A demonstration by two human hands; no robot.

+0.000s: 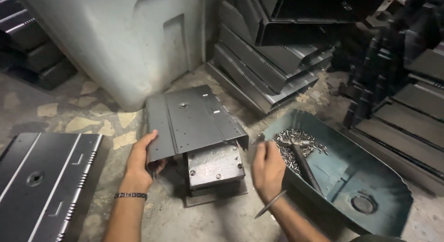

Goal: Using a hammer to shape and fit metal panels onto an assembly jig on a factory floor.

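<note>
A grey bent sheet-metal panel point(194, 119) rests on a dark steel block point(215, 167) on the concrete floor point(92, 117), its left edge gripped by the left hand point(141, 158). The right hand point(267, 168) hovers just beside the block with fingers curled loosely, grasping nothing (a thin bangle hangs at the wrist). To its right, a teal metal tub point(370, 177) holds small metal rivets point(289, 145) and a hammer point(303, 161); stacked panels point(268, 71) lie behind.
</note>
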